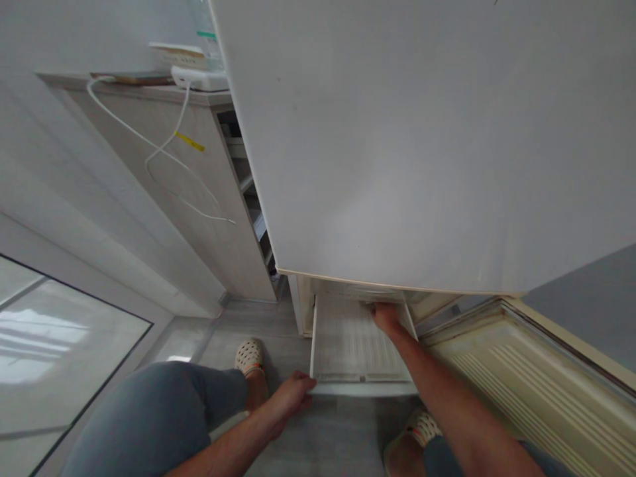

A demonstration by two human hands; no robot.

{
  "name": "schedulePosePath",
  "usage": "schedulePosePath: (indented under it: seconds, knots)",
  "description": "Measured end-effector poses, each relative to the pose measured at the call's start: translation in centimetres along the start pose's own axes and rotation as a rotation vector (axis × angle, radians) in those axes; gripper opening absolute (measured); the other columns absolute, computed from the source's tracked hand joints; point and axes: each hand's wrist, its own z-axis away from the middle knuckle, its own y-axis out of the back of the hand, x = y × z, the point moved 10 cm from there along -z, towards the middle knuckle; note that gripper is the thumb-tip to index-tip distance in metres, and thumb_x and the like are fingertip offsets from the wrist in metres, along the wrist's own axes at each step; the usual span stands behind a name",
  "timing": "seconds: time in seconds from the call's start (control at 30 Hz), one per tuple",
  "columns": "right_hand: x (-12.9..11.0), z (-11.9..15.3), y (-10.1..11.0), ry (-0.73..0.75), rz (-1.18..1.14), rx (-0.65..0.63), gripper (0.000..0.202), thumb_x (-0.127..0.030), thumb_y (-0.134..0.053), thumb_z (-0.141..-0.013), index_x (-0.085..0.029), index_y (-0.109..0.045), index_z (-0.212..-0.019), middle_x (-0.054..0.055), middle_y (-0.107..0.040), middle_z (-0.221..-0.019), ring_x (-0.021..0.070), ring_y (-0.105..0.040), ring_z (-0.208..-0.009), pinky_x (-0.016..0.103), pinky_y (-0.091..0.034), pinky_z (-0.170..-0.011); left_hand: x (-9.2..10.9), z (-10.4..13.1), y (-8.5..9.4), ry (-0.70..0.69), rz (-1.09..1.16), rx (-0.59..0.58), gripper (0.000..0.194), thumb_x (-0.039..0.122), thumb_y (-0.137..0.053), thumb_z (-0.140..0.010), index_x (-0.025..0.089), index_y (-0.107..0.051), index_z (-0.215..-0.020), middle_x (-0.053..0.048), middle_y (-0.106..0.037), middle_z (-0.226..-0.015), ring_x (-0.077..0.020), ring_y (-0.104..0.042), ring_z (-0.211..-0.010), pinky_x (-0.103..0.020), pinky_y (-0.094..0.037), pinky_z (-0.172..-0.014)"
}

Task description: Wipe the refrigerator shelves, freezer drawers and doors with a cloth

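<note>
A white, ribbed-bottomed drawer [342, 338] juts out of the lower compartment of a white refrigerator [397, 146]. My left hand [293, 394] is closed on the drawer's front left corner, thumb on top of the rim. Reaching over the front edge, my right hand [386, 317] is inside the drawer near its back right. Its fingers are bent together, and whatever they hold, if anything, is too small and blurred to make out. No food or packages show on the visible drawer bottom.
The lower refrigerator door [541, 371] stands open at the right, its inner side ribbed. At left is a wooden cabinet [163, 159] with a white cable [149, 142] hanging down and a white power strip [199, 79] on top. My feet in beige clogs [249, 356] flank the drawer.
</note>
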Motion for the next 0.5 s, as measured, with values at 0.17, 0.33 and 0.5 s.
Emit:
schedulePosePath:
  seconds: [0.17, 0.33, 0.5]
  knots:
    - [-0.6, -2.3, -0.5, -0.015, 0.071, -0.086, 0.047, -0.024, -0.062, -0.109, -0.008, -0.078, -0.15, 0.027, -0.074, -0.164, 0.038, -0.067, -0.157, 0.051, -0.047, -0.136, -0.1, 0.0, 0.2, 0.021, -0.017, 0.018, 0.031, 0.032, -0.092, -0.083, 0.019, -0.077, -0.106, -0.007, -0.077, -0.104, -0.0286, -0.075, -0.105, -0.034, -0.062, -0.089]
    - [-1.0, 1.5, -1.4, 0.026, 0.174, -0.185, 0.048, -0.011, -0.062, -0.101, -0.009, -0.082, -0.144, 0.031, -0.08, -0.15, 0.0388, -0.078, -0.141, 0.049, -0.057, -0.122, 0.2, 0.1, -0.1, -0.006, -0.025, 0.02, 0.032, 0.034, -0.095, -0.079, 0.019, -0.076, -0.1, -0.007, -0.076, -0.1, -0.03, -0.075, -0.107, -0.033, -0.061, -0.087]
    - [1.4, 9.3, -4.8, -0.02, 0.296, -0.467, 0.025, -0.01, -0.085, -0.08, -0.011, -0.092, -0.103, 0.031, -0.088, -0.125, 0.0426, -0.085, -0.126, 0.047, -0.066, -0.108, 1.0, 0.7, -0.4, -0.02, -0.038, 0.021, 0.028, 0.033, -0.093, -0.079, 0.02, -0.074, -0.094, -0.006, -0.076, -0.096, -0.0277, -0.076, -0.1, -0.031, -0.059, -0.083]
